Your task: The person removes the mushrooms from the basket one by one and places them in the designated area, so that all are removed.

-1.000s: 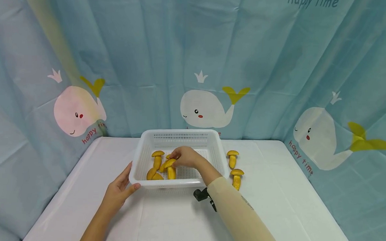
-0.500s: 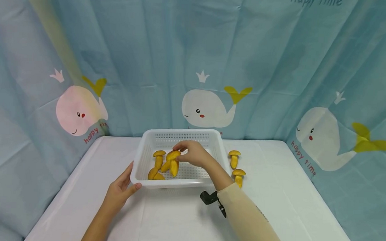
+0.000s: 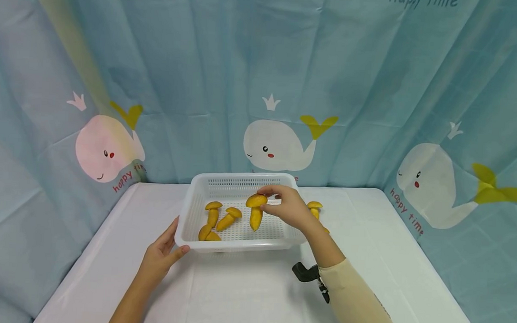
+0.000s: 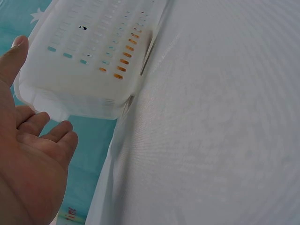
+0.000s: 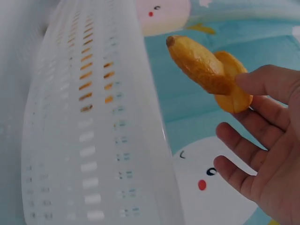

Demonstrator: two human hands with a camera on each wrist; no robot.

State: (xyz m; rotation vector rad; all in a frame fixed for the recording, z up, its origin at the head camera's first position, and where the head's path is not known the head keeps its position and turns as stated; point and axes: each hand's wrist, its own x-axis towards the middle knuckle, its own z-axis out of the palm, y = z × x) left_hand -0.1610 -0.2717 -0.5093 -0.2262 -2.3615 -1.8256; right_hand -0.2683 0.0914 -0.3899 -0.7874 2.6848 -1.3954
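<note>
In the head view, my right hand [image 3: 288,211] pinches a yellow mushroom [image 3: 255,212] by its cap, stem hanging down, above a white plastic basket [image 3: 238,247]. The right wrist view shows thumb and index finger on the cap of this mushroom [image 5: 197,65], with the other fingers loose. My left hand [image 3: 161,259] holds the basket's near left corner, thumb by the front rim and fingers along the left side. Inside the basket, on its left, lie several similar mushrooms [image 3: 229,219]; two at the front rim are partly hidden.
Right of the basket, a mushroom [image 3: 314,208] lies on the white table [image 3: 400,271], partly behind my right wrist; only a bit of another [image 3: 326,230] shows. A blue whale-print curtain [image 3: 193,83] encloses the table's back and sides. A black wrist mount [image 3: 306,272] hangs under the right sleeve.
My right hand has lifted the mushroom off the group at the basket's left and carried it rightward. The mushroom beneath it is now uncovered. My left hand keeps its place on the corner.
</note>
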